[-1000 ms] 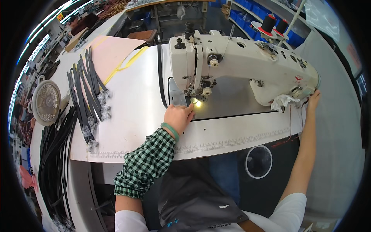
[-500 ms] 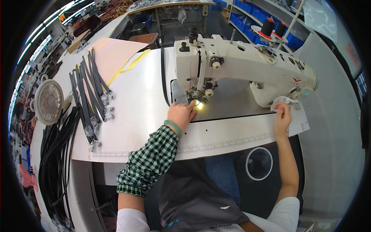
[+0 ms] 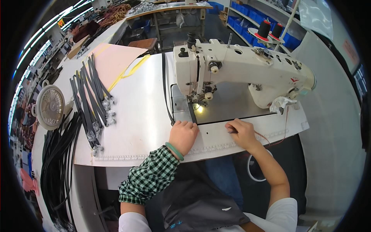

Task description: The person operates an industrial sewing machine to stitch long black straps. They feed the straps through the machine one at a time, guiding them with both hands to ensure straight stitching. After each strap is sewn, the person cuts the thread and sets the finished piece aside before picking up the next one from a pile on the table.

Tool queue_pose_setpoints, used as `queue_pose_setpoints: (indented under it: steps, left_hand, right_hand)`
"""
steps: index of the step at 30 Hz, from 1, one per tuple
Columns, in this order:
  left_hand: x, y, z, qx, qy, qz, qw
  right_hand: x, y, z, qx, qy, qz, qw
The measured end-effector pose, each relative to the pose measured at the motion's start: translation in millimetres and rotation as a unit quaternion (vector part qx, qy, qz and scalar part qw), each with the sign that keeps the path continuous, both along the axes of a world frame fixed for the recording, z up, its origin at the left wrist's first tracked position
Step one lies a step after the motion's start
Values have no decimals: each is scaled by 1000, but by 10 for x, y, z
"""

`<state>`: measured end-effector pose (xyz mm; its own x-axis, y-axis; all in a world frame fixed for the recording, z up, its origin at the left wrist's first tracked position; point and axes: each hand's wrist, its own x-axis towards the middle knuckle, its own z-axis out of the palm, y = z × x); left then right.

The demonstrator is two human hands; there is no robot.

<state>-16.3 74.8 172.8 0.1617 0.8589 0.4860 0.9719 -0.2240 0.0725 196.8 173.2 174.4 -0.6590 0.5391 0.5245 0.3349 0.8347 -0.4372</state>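
Observation:
My left hand (image 3: pixel 184 136) is closed at the front edge of the sewing machine's metal bed, with its fingers curled over a black strap (image 3: pixel 192 113). One part of the strap comes from beneath the presser foot (image 3: pixel 194 101). Another long stretch lies along the left of the bed and bends down to the same hand. My right hand (image 3: pixel 242 134) rests beside the bed, fingers pinched on something small and dark that I cannot make out. A thin brown cord (image 3: pixel 285 125) hangs by the machine and runs behind my right wrist.
The white sewing machine (image 3: pixel 232 63) has a lit lamp by the needle and a white cloth (image 3: pixel 281 103) at its right. Black straps with wrapped ends (image 3: pixel 91 100), a pale basket (image 3: pixel 50 106) and a hanging strap bundle (image 3: pixel 58 162) lie left. Thread cones (image 3: pixel 264 29) stand behind.
My left hand has drawn back from the presser foot toward me, onto the strap. My right hand has left the white cloth and moved left, and the brown cord now shows.

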Motion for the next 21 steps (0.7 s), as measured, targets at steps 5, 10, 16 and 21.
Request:
queue_pose_setpoints:
  steps: [5,10,16,21]
  left_hand:
    - [130,-148,19,-12,30,-21,999]
    - [314,-345,89,-36,42,-36,998]
    - [490,-569,96,-52,62,-50,995]
    - [569,-735,137,-95,63,-75,991]
  right_hand:
    - [-156,-86,59,-19,27,31,999]
    - [-310,-86,-1,-13,6,68,998]
    - [-649,-59,41,5,-34,248,968]
    - [-684,-1,-47,33,-50,288,956]
